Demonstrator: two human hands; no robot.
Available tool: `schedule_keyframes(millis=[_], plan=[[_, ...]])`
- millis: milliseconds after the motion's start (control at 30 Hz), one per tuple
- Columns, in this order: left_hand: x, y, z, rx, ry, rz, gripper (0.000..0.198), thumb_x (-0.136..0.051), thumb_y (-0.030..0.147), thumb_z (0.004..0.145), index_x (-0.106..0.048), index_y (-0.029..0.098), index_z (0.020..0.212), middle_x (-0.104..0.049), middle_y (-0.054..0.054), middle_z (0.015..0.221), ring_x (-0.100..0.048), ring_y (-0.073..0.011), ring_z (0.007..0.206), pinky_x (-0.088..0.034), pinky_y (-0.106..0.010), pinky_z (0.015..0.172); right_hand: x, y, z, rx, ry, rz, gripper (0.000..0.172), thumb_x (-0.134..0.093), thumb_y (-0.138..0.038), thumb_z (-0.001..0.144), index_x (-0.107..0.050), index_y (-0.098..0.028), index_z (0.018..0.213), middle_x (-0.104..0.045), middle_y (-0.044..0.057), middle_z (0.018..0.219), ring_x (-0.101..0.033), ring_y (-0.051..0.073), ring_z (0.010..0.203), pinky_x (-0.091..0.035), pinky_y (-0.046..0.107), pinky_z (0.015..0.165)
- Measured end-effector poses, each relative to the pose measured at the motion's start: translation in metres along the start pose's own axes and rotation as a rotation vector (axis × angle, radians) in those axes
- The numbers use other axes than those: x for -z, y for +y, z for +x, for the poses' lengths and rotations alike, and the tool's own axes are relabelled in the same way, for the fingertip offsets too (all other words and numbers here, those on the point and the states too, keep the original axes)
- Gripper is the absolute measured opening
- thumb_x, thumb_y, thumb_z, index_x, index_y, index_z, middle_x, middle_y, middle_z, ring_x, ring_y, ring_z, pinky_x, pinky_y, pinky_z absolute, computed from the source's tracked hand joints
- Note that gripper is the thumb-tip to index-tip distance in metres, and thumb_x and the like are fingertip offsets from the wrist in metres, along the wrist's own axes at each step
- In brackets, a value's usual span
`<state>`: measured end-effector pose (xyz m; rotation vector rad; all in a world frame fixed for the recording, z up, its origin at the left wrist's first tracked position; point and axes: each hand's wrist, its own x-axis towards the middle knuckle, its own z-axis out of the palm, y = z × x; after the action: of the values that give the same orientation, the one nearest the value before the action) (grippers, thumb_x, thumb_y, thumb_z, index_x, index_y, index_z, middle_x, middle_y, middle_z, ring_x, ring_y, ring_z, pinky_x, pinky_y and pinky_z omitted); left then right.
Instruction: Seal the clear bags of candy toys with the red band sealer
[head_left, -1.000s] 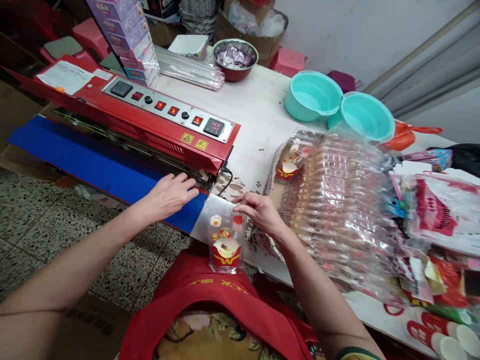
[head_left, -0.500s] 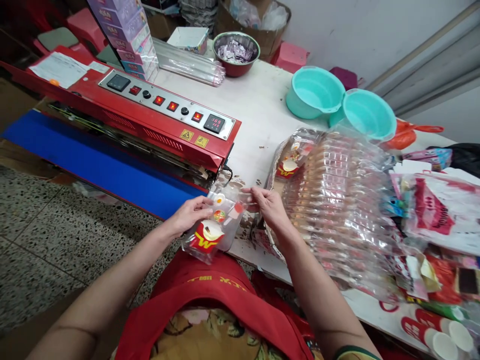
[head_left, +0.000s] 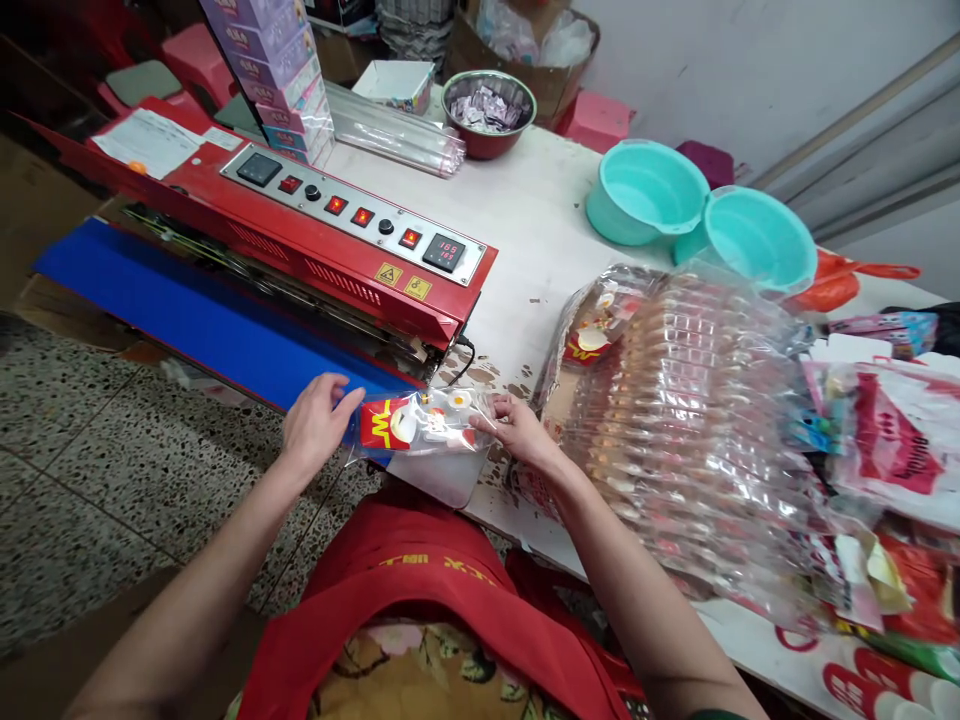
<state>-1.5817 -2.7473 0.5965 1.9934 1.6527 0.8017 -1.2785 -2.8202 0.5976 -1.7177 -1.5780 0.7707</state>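
Observation:
A clear plastic bag [head_left: 427, 425] stretches sideways between my two hands in front of the red sealing machine [head_left: 337, 245]. Inside it are a red fries-carton shape with a yellow letter and small food-shaped pieces, one like a fried egg. My right hand [head_left: 517, 430] pinches the bag's right end between thumb and fingers. At the other end, my left hand [head_left: 311, 425] has its thumb and fingers closed at the bag's left edge, partly over the blue conveyor belt [head_left: 225, 315]. Below the bag lies a pale flat plate [head_left: 442, 480] at the table's front edge.
Right of my hands, a box [head_left: 555, 400] holds a row of filled clear bags [head_left: 675, 400]. Two turquoise basins [head_left: 645, 190] stand behind it. A metal bowl of sachets [head_left: 487, 110] and stacked small boxes [head_left: 277, 80] are at the back. Paper cups lie at the lower right.
The bag has turned from upright slanting to sideways, its carton end swinging left. My left hand has moved left from the bag's top area to its left end.

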Motion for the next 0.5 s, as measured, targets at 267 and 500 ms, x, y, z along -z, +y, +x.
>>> schedule_keyframes(millis=[267, 500], plan=[[-0.030, -0.054, -0.046, 0.314, -0.138, -0.503, 0.036, -0.057, 0.052, 0.075, -0.064, 0.017, 0.081, -0.061, 0.000, 0.064, -0.055, -0.0153, 0.060, -0.039, -0.025, 0.058, -0.005, 0.014, 0.002, -0.071, -0.045, -0.110, 0.046, -0.070, -0.062, 0.065, -0.064, -0.017, 0.056, -0.062, 0.009, 0.092, -0.054, 0.026, 0.097, -0.042, 0.036, 0.086], [-0.001, -0.095, -0.036, 0.392, 0.102, -0.444, 0.035, -0.062, 0.050, 0.065, -0.066, 0.016, 0.074, -0.063, -0.001, 0.063, -0.056, -0.0163, 0.061, -0.044, -0.026, 0.060, 0.008, 0.010, -0.009, -0.097, -0.037, -0.066, 0.041, -0.067, -0.056, 0.069, -0.064, -0.016, 0.057, -0.064, 0.008, 0.089, -0.058, 0.024, 0.088, -0.044, 0.031, 0.077]])
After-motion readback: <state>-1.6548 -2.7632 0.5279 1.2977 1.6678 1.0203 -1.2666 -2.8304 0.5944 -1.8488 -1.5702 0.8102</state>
